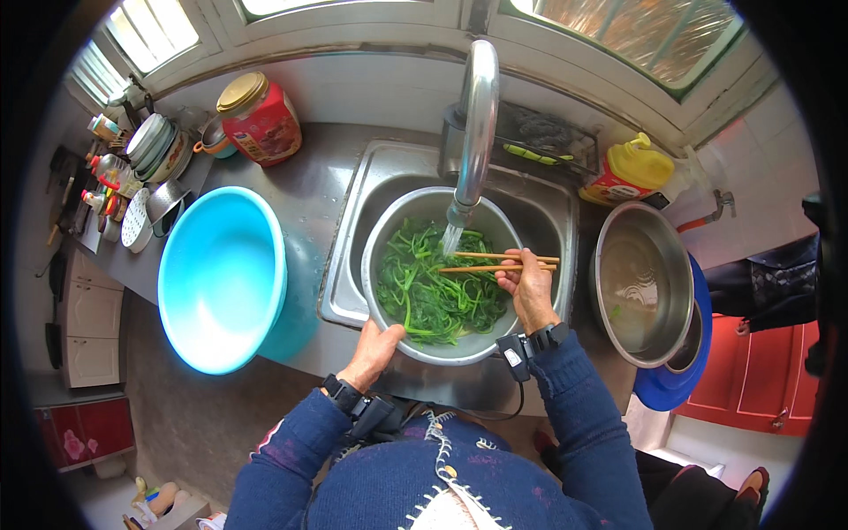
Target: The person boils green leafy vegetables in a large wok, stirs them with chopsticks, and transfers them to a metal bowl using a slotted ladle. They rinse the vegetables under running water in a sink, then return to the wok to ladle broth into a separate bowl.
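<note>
A metal basin (442, 354) full of leafy greens (430, 285) rests in the stainless steel sink (351, 265). Water runs from the curved faucet (481, 119) onto the greens. My left hand (375, 350) grips the basin's near-left rim, its thumb over the edge. In my right hand (528, 285) is a pair of wooden chopsticks (493, 268), held apart, their tips over the greens beside the stream. The lower part of the basin is hidden inside the sink.
A bright blue plastic basin (222, 278) stands left of the sink. To the right is a steel basin (639, 291) of water, above a blue tub (668, 394). Stacked bowls (156, 149), a red jar (262, 122) and a yellow bottle (629, 169) line the back. Another person (768, 278) stands at right.
</note>
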`<state>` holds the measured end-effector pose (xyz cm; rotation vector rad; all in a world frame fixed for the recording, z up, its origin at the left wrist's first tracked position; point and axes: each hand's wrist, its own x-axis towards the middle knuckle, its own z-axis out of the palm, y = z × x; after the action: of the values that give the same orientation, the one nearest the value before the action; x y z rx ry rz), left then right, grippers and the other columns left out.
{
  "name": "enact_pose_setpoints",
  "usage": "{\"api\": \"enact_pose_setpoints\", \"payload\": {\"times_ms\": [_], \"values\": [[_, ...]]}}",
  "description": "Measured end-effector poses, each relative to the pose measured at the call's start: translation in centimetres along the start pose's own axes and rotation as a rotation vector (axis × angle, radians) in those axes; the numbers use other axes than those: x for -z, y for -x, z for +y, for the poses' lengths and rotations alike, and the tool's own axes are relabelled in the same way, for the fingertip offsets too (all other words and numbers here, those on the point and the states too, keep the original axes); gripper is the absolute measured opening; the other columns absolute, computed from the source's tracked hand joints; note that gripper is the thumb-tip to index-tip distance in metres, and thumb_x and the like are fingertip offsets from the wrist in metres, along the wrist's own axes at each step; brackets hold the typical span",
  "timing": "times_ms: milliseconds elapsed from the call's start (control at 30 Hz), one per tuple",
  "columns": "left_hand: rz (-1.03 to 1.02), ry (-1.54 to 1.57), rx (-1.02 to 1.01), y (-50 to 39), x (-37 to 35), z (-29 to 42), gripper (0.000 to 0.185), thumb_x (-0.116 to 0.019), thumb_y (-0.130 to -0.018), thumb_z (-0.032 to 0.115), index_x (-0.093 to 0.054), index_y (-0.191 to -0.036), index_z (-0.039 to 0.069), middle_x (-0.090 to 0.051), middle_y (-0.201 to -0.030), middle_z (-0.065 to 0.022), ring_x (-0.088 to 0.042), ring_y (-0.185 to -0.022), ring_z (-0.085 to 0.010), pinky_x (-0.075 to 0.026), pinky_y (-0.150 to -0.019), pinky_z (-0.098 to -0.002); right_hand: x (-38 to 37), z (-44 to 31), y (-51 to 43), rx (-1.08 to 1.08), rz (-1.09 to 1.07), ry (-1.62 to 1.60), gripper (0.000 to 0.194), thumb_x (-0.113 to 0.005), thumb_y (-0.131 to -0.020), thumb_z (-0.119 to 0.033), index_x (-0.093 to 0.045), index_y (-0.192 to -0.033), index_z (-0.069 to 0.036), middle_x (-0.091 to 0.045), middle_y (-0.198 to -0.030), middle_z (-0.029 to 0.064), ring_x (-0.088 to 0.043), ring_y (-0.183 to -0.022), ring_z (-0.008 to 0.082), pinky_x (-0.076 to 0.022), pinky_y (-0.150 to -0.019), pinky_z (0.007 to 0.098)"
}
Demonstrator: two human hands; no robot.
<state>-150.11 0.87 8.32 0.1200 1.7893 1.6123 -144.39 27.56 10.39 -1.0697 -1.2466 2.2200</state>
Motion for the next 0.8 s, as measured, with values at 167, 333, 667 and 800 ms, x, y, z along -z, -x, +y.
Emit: {"api": "enact_pose_setpoints", "payload": {"times_ms": [167,333,667,800], "values": [[-0.006,0.026,0.007,0.3,0.1,0.4,0.028,-0.050,-0.076,0.006,-0.055,-0.101,-0.006,-0.060,-0.088,-0.0075,-0.059,-0.075,-0.0159,-0.052,-0.063,-0.0306,0.5,-0.8,0.2,-0.081,0.002,-0.173,0.030,-0.044,-0.093,-0.026,-0.056,-0.093,0.002,-0.058,-0.073,0.0094,-0.059,-0.057,0.0175,-0.0504,-0.048,0.0253],[-0.010,0.099,0.059,0.3,0.2,0.4,0.029,-0.050,-0.076,0.006,-0.055,-0.102,-0.006,-0.060,-0.089,-0.0084,-0.059,-0.075,-0.0169,-0.053,-0.064,-0.0311,1.0,-2.8,0.5,0.006,0.019,-0.259,0.031,-0.043,-0.095,-0.026,-0.056,-0.093,0.002,-0.059,-0.071,0.0095,-0.060,-0.057,0.0177,-0.0510,-0.048,0.0242],[-0.051,0.190,0.138,-0.2,0.4,0.4,0.037,-0.048,-0.078,0.005,-0.048,-0.114,-0.004,-0.060,-0.097,-0.0120,-0.062,-0.081,-0.0222,-0.055,-0.067,-0.0355,1.8,-12.4,4.8,0.560,-0.028,0.395,0.028,-0.044,-0.096,-0.022,-0.060,-0.089,0.000,-0.056,-0.066,0.0040,-0.057,-0.049,0.0110,-0.0429,-0.041,0.0191],[-0.058,0.203,0.141,-0.5,0.6,0.2,0.039,-0.048,-0.079,0.005,-0.044,-0.116,-0.005,-0.059,-0.101,-0.0136,-0.062,-0.085,-0.0249,-0.056,-0.070,-0.0386,0.5,-9.5,8.2,0.598,-0.243,0.549,0.017,-0.048,-0.092,-0.014,-0.060,-0.091,-0.002,-0.058,-0.069,0.0060,-0.059,-0.059,0.0141,-0.0456,-0.050,0.0244]]}}
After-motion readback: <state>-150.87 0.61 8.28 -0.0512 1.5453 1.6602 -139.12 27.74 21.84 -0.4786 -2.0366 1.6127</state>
